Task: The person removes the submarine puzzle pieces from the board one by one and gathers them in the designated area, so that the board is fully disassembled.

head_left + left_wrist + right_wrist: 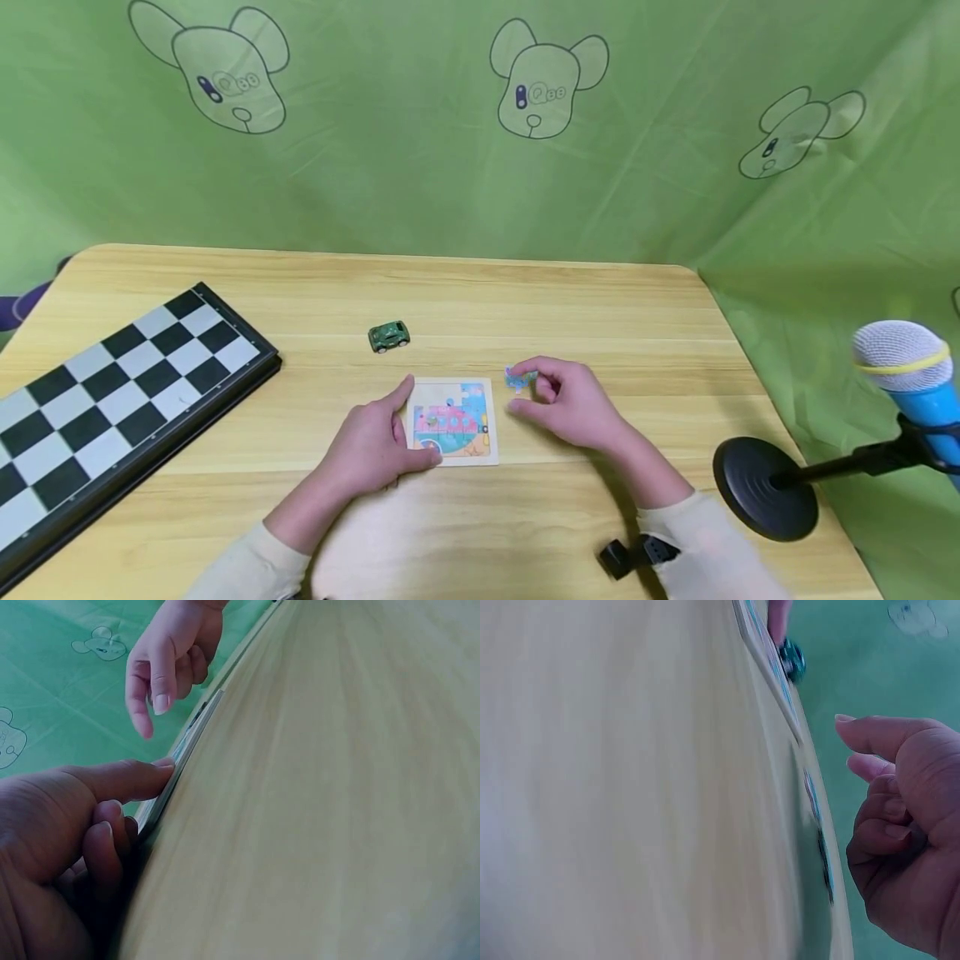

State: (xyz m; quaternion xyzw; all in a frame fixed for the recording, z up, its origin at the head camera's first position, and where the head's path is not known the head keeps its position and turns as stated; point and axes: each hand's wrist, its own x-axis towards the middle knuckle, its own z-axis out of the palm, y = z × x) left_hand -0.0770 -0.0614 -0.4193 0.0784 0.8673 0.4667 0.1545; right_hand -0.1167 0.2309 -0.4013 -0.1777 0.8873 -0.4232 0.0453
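Note:
A square jigsaw puzzle board [491,460] with a pale frame lies on the table, partly filled with pink, blue and orange pieces. My left hand [369,446] holds it at its left side, thumb over the lower edge and index finger along the upper left. In the left wrist view the thumb [127,780] presses on the board's rim. Just right of the board lie loose blue puzzle pieces [516,381], partly hidden by my right hand [573,404]. That hand hovers over them, index finger and thumb apart, the other fingers curled, nothing between them in the right wrist view.
A small green toy car [389,336] stands behind the board. At the left lies a black-and-white checkerboard [142,375]. A blue microphone [918,400] on a round black stand [765,487] occupies the right side. Green cloth [420,183] hangs behind the wooden table [600,308].

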